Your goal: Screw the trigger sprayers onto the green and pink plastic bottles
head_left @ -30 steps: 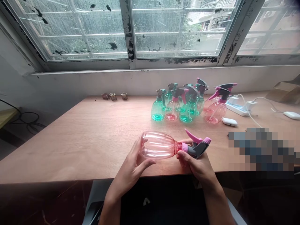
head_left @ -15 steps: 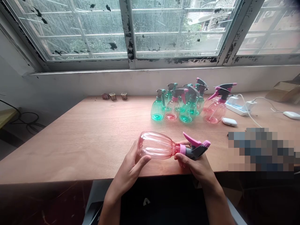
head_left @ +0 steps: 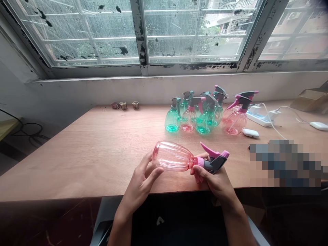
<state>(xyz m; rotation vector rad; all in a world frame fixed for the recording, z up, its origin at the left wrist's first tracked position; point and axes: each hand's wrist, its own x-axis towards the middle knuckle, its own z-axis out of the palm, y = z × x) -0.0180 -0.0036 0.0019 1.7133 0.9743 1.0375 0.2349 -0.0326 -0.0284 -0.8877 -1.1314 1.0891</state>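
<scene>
A clear pink ribbed plastic spray bottle (head_left: 172, 156) is held on its side just above the near edge of the wooden worktop (head_left: 102, 147), a little right of that edge's middle, with its base to the left and its grey-and-pink trigger head (head_left: 214, 160) to the right. The left hand (head_left: 143, 181) cups the base end, its fingers curled round the rounded body. The right hand (head_left: 214, 179) is closed on the neck and pink collar, just under the trigger head, so both hands grip the same bottle.

Towards the far edge, right of centre, stands a tight cluster of teal and pink spray bottles (head_left: 202, 114) – all upright. Just right of them, near the far right corner, lie a white power strip (head_left: 259, 118) and a small white oval case (head_left: 251, 133). Three small square pots (head_left: 123, 105) sit at the far edge, left of the cluster and well apart from it.
</scene>
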